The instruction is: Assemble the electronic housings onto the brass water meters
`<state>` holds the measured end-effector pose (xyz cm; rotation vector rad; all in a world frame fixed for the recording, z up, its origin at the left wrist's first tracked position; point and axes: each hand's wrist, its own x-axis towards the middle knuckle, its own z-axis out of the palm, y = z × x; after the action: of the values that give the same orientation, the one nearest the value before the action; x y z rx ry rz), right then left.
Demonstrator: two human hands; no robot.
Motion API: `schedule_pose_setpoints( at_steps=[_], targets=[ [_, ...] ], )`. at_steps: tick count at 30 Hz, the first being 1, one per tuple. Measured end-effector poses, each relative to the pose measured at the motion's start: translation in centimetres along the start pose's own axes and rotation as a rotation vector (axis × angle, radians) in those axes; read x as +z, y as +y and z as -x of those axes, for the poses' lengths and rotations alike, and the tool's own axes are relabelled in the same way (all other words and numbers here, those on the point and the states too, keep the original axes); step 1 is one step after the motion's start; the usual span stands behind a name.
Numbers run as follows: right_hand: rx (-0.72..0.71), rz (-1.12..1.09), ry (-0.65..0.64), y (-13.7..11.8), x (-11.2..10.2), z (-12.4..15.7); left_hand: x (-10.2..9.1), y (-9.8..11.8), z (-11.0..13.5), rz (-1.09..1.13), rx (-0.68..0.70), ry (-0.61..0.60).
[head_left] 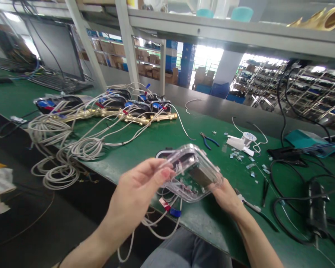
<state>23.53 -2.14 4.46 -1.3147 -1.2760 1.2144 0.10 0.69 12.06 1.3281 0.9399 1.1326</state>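
Note:
My left hand point(146, 182) pinches the left edge of a clear plastic cover point(194, 150), thumb on the near side. The cover is tilted over the front of the green bench. At its lower right corner is my right hand point(226, 195), closed around the edge, its fingers partly hidden behind the plastic. Below and behind the cover, a dark-rimmed device housing point(163, 152) shows in part. Pale cables with a red tag point(164, 204) and a blue tag point(175, 212) hang beneath it, over the bench edge.
Brass meter bodies point(134, 118) with coiled pale cables point(88, 149) lie to the left. Blue-handled pliers point(209, 141), green-handled cutters point(257, 210), tweezers point(265, 191), small packets point(237, 155) and a black corded tool point(316, 208) lie to the right. A shelf beam point(212, 31) crosses above.

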Motion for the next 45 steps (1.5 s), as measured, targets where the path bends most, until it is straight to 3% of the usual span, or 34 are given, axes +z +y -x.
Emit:
schedule_pose_setpoints(
  at_steps=[4, 8, 19, 24, 27, 30, 32, 34, 39, 41, 43, 45],
  targets=[
    [-0.022, -0.090, -0.076, -0.3, 1.5, -0.1, -0.5, 0.2, -4.2, 0.388, -0.197, 0.077],
    [-0.014, -0.152, -0.086, 0.2, 2.8, -1.1, -1.2, 0.2, -6.2, 0.488, -0.295, 0.116],
    [0.059, -0.197, -0.027, -0.6, 3.8, -1.5, -1.2, 0.3, -6.6, 0.511, -0.291, 0.131],
    [0.067, -0.111, 0.046, -0.5, 3.7, -1.3, -1.2, 0.2, -6.5, 0.484, -0.260, 0.120],
    [-0.028, 0.030, 0.298, -1.5, 3.7, -0.2, -0.6, 0.4, -6.3, 0.452, -0.198, 0.124],
    [-0.383, 0.506, 0.602, -4.0, 4.2, 1.2, 0.3, 0.6, -5.9, 0.416, -0.139, 0.117],
    [-0.575, 0.855, 0.591, -5.9, 4.7, 1.4, 1.1, 0.8, -5.4, 0.357, -0.109, 0.085],
    [-0.627, 1.012, 0.501, -7.5, 5.1, 0.8, 1.8, 1.1, -5.0, 0.273, -0.076, 0.032],
    [-0.569, 0.937, 0.420, -8.3, 4.8, -1.2, 1.6, 1.6, -4.2, 0.106, 0.009, -0.117],
    [-0.512, 0.842, 0.428, -7.9, 4.4, -1.1, 0.6, 0.8, -4.3, -0.049, 0.109, -0.055],
    [-0.442, 0.722, 0.455, -7.3, 4.1, -0.6, -0.6, -0.8, -4.3, -0.258, 0.186, 0.092],
    [-0.381, 0.600, 0.480, -6.6, 3.8, 0.1, -1.6, -2.8, -4.3, -0.372, 0.159, 0.134]
  ],
)
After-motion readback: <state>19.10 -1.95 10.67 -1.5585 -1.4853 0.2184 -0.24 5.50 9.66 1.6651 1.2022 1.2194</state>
